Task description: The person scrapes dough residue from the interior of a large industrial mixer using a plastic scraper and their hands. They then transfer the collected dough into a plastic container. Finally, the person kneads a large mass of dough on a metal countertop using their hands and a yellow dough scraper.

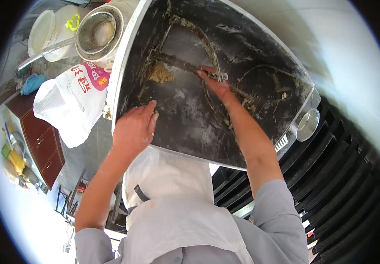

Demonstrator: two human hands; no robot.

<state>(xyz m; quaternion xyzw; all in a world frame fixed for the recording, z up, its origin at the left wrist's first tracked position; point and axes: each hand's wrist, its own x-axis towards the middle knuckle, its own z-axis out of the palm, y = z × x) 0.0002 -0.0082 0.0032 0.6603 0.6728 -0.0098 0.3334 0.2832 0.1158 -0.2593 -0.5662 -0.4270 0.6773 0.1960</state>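
Note:
A metal mixing trough (183, 123) lies before me, its dark inside smeared with whitish residue. Across it runs a straight shaft (178, 62), caked with dough-like crust, joined to a curved mixing blade (206, 43). My right hand (214, 82) reaches in and grips the shaft near the lower end of the blade. On the left side, my left hand (135, 123) is bent over the trough's near-left part, with pale residue on its fingertips. Its palm is hidden, so whether it holds anything is unclear. A tan lump of dough-like matter (161, 73) sits beneath the shaft's left end.
Left of the trough stand plastic buckets (41, 36), one bearing a long-handled metal strainer (97, 33). A white plastic bag (67, 109) with printing is beside them. Farther left is a brown cabinet (41, 138). A clear cup (308, 124) hangs by the trough's right corner, near black slats (332, 171).

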